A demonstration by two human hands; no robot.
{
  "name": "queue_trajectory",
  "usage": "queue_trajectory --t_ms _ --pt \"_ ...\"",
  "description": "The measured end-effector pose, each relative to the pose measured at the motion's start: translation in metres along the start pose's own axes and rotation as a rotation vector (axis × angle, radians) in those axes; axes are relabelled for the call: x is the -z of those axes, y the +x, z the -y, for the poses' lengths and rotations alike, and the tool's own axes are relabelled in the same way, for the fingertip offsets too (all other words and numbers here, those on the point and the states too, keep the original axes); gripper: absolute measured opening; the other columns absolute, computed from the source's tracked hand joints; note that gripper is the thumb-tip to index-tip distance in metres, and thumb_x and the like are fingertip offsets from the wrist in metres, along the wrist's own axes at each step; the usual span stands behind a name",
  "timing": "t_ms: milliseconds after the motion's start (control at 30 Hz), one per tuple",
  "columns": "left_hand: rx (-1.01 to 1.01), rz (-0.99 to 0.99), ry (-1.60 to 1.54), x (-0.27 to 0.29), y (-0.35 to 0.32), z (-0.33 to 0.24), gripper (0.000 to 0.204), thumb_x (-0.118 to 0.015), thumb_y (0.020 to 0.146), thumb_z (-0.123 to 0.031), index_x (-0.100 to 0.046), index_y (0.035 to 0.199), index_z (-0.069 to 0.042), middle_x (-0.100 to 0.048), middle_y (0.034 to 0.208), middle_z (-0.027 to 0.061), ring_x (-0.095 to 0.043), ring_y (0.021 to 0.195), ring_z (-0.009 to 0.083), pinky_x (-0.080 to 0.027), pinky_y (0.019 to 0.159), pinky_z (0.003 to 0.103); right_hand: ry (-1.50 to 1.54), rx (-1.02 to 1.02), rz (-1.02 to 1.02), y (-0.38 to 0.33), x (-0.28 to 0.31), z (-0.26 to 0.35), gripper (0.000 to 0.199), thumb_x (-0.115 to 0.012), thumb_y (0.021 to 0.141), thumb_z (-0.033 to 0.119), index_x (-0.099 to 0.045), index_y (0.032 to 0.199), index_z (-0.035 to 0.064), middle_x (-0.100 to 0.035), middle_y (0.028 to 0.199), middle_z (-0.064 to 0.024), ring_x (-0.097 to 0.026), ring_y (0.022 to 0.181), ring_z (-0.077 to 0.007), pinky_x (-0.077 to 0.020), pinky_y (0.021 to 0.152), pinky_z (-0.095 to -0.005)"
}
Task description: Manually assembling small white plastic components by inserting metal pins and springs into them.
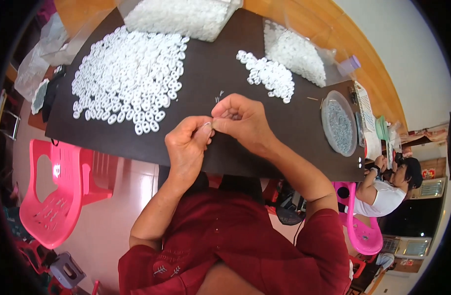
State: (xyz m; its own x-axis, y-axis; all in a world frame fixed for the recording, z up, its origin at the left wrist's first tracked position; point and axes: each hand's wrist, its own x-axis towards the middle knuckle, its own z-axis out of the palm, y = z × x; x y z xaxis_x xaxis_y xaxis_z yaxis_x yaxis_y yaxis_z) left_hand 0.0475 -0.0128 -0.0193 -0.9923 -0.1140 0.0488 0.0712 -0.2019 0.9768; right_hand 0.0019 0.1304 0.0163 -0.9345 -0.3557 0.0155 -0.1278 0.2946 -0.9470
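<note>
My left hand [187, 142] and my right hand [247, 123] meet fingertip to fingertip over the near edge of the dark table [206, 64]. Between the left thumb and forefinger a bit of a small white piece [207, 124] shows; the fingers cover most of it. My right thumb and forefinger are pinched against it, and whatever they hold is too small to make out. Just beyond the hands lie a few tiny metal pins [217, 99]. A wide heap of white oval plastic pieces with two holes [129, 73] spreads to the left.
Beyond the heap stands a clear container of white pieces [183, 17]. To the right lie a smaller white pile [270, 76], a clear bag of white parts [294, 54] and a round tub of small metal parts [340, 125]. Another person [385, 191] sits at far right; a pink chair [58, 196] stands left.
</note>
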Motion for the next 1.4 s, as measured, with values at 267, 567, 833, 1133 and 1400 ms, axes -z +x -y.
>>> queue_trajectory --t_ms 267,567,833,1133,1400 --pt "0.146 0.009 -0.294 0.001 0.008 0.004 0.013 -0.06 0.086 -0.005 -0.062 0.094 0.005 -0.061 0.074 0.007 -0.052 0.06 0.0082 -0.043 0.053 0.02 -0.238 0.116 -0.11 0.014 0.028 -0.003 0.012 -0.064 0.079 0.007 -0.063 0.089 0.0013 -0.062 0.078 -0.0038 -0.059 0.075 -0.0121 -0.0466 0.066 -0.0247" --pt "0.078 0.023 -0.283 0.0 0.01 0.008 0.013 -0.061 0.085 -0.006 -0.062 0.093 0.005 -0.061 0.075 0.0083 -0.053 0.06 0.0101 -0.044 0.054 0.021 -1.182 0.613 -0.401 0.109 0.09 -0.057 0.011 -0.056 0.065 -0.003 -0.062 0.072 0.003 -0.058 0.076 -0.0147 -0.051 0.075 -0.0323 -0.041 0.068 -0.0418" --pt "0.072 0.043 -0.274 0.005 0.006 0.011 0.015 -0.059 0.088 -0.009 -0.062 0.096 0.003 -0.062 0.076 0.0047 -0.053 0.063 0.0064 -0.044 0.057 0.019 -1.163 0.431 -0.172 0.093 0.081 -0.054 0.017 -0.06 0.073 0.001 -0.066 0.088 0.0046 -0.062 0.085 -0.0105 -0.053 0.079 -0.0291 -0.0438 0.072 -0.0391" --pt "0.062 0.05 -0.261 0.004 0.007 0.011 0.015 -0.059 0.088 -0.01 -0.062 0.096 0.002 -0.062 0.076 0.0041 -0.054 0.065 0.0058 -0.044 0.058 0.018 -1.033 0.536 -0.317 0.102 0.079 -0.05 0.01 -0.064 0.072 0.005 -0.067 0.081 0.0057 -0.06 0.073 -0.0112 -0.055 0.074 -0.0291 -0.0446 0.066 -0.0398" --pt "0.077 0.005 -0.277 0.004 0.006 0.01 0.015 -0.062 0.085 -0.008 -0.062 0.094 0.004 -0.062 0.076 0.0074 -0.053 0.062 0.009 -0.044 0.057 0.02 -1.256 0.512 -0.224 0.117 0.066 -0.055 0.005 -0.064 0.072 0.005 -0.062 0.076 0.0069 -0.055 0.071 -0.0109 -0.052 0.073 -0.0304 -0.0428 0.066 -0.0414"
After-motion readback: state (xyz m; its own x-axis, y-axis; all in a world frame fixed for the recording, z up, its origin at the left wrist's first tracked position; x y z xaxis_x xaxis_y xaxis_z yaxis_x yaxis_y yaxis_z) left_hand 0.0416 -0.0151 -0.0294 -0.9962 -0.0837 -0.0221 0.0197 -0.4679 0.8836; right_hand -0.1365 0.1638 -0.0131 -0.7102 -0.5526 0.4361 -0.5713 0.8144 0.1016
